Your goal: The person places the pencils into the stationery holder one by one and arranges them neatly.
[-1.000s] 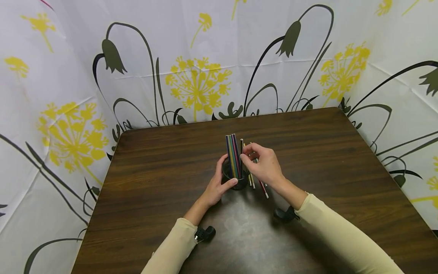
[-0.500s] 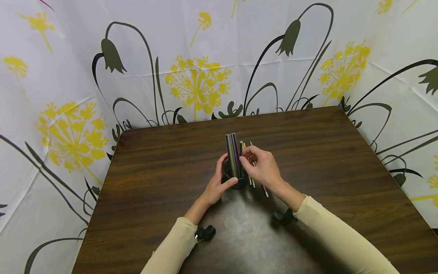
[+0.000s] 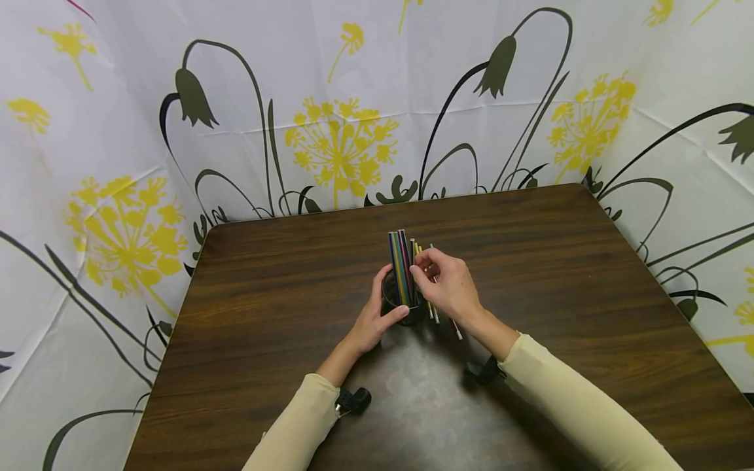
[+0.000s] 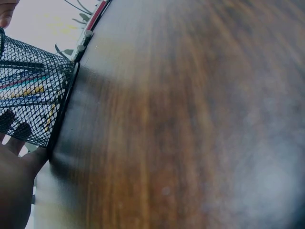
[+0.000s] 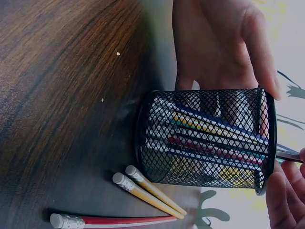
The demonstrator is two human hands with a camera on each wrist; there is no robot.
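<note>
A black mesh pencil cup (image 5: pixel 205 138) stands upright on the table, holding several striped, coloured pencils (image 3: pixel 399 261) that lean together and rise above its rim. The left hand (image 3: pixel 368 322) grips the cup from the left side, thumb near the rim at the front and fingers behind. At the cup's right rim, the right hand (image 3: pixel 450 282) pinches a dark pencil (image 5: pixel 288 156) between thumb and fingers; its lower part is inside the cup beside the others. In the left wrist view the coloured pencils show through the mesh.
Two yellow pencils (image 5: pixel 147 193) and a red pencil (image 5: pixel 124 221), with white erasers, lie on the table right of the cup, partly under the right hand. The brown wood-grain table (image 3: pixel 283 281) meets a flower-printed cloth (image 3: pixel 341 78) behind.
The right hand has shifted slightly left with the dark pencil, bringing it closer to the pencils in the cup. The left hand and cup have stayed put.
</note>
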